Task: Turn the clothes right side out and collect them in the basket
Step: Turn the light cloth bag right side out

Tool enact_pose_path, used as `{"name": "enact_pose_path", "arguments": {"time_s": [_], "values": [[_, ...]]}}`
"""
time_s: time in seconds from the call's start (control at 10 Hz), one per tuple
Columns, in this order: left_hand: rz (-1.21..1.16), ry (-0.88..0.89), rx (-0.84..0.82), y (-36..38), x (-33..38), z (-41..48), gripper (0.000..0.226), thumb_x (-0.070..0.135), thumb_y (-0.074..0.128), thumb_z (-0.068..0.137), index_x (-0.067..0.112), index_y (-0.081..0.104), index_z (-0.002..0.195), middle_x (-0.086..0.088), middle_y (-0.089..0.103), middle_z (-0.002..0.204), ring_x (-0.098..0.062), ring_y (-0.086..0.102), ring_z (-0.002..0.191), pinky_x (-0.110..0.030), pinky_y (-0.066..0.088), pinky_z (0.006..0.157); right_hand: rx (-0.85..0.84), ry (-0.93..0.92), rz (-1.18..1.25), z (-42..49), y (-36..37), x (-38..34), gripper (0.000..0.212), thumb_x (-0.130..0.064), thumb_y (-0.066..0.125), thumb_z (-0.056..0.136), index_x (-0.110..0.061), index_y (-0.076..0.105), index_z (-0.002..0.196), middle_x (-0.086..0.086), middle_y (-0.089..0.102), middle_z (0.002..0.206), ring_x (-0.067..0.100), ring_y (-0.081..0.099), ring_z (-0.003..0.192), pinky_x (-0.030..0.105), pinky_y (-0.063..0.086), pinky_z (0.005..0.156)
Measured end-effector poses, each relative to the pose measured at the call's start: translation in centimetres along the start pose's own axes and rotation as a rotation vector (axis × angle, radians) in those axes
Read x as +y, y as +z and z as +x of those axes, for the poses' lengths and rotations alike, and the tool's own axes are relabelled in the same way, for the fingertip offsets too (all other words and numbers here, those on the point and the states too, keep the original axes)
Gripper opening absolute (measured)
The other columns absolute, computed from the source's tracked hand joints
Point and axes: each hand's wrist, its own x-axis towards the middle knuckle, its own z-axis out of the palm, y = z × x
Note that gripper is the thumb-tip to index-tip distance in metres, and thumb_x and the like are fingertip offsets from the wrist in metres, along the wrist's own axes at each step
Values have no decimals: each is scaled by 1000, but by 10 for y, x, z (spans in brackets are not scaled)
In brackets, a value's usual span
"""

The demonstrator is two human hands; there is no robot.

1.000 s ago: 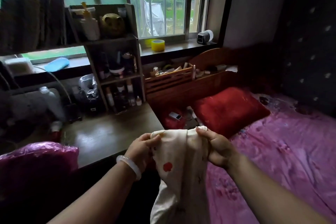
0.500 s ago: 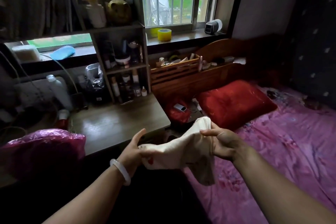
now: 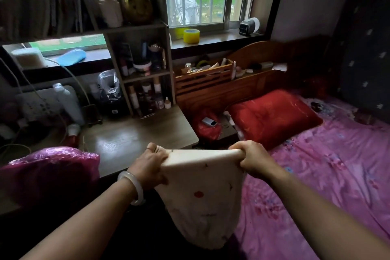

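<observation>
The bed (image 3: pixel 337 175), with its pink flowered sheet, spreads to the right of my right hand and under that forearm. The wooden desk (image 3: pixel 137 139) lies just beyond my left hand, and a shelf unit (image 3: pixel 143 69) of bottles and jars stands at its far edge. A red pillow (image 3: pixel 274 114) lies beyond my right hand, at the head of the bed. A shiny pink plastic bag (image 3: pixel 48 173) sits to the left of my left wrist.

Between my 2 hands hangs the cream garment (image 3: pixel 202 192), printed with small red and dark marks. Its top edge is pulled taut from fist to fist, and the rest drops between my forearms to a rounded end. I cannot tell whether it is inside out.

My left hand (image 3: pixel 149 167) grips the top left corner, fingers curled round the cloth. My right hand (image 3: pixel 251 158) grips the top right corner, bunching the edge in its fist. A pale bangle (image 3: pixel 135 186) circles my left wrist. Far beyond both hands, a yellow tape roll (image 3: pixel 191 36) stands on the windowsill (image 3: pixel 221 37).
</observation>
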Motion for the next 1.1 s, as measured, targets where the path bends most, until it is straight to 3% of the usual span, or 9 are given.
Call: {"name": "enact_pose_path", "arguments": {"time_s": [0.1,0.3,0.5,0.6,0.7,0.8,0.9,1.0,1.1], "values": [[134,-44,111,1,-2,-1,20,32,68,73,17,71,86,1,43,109,-21,59,89,-31,49,80,147,-56,-182,2,2,9,26,-9,57,71,-22,74,85,2,57,86,23,58,89,24,42,73],[-849,-174,255,-20,0,-3,6,19,70,55,17,73,60,8,64,59,-11,55,61,-20,45,56,129,-23,602,4,-21,4,21,-2,65,80,-16,58,67,-5,52,57,9,45,57,23,36,53],[-1719,-253,-22,-31,25,-14,37,31,52,93,-1,71,100,-11,73,100,-30,69,83,-34,58,69,77,70,1135,12,-31,-25,16,-5,51,94,-13,65,97,7,67,80,17,64,68,29,51,59],[-1454,61,-195,8,16,-34,76,37,94,44,6,66,107,-10,69,114,-19,68,98,-24,56,73,34,132,1252,16,-26,-37,12,-3,51,93,-7,62,94,12,65,79,16,66,63,28,56,60],[-1727,-256,-321,20,43,-28,85,31,95,40,7,63,114,-17,68,116,-22,68,102,-26,56,78,-36,214,1291,21,-23,-44,9,-7,54,93,-4,62,89,15,63,82,19,65,66,30,57,66],[-1690,-273,-109,10,45,-22,67,40,85,59,3,67,112,-21,69,109,-28,70,94,-32,59,73,-180,199,1627,30,-35,-26,35,-37,56,89,-6,69,99,15,69,97,24,67,90,38,51,90],[-1833,-427,-232,5,48,-22,49,43,53,87,1,74,100,-21,72,98,-29,72,83,-37,58,73,-360,225,1351,24,-10,7,45,-52,60,78,-17,69,104,5,70,85,18,64,78,33,47,73],[-1778,-580,-154,18,44,-22,43,41,54,91,4,69,105,-21,73,89,-31,72,76,-42,53,81,-471,407,944,6,40,29,38,-26,78,70,-8,69,102,4,69,72,15,60,62,29,43,63],[-1694,-729,-161,31,24,-23,31,32,59,91,3,65,102,-23,72,86,-34,69,77,-44,51,85,-326,649,1115,5,57,29,37,-5,63,84,1,63,121,10,72,73,18,65,56,26,51,55]]}}
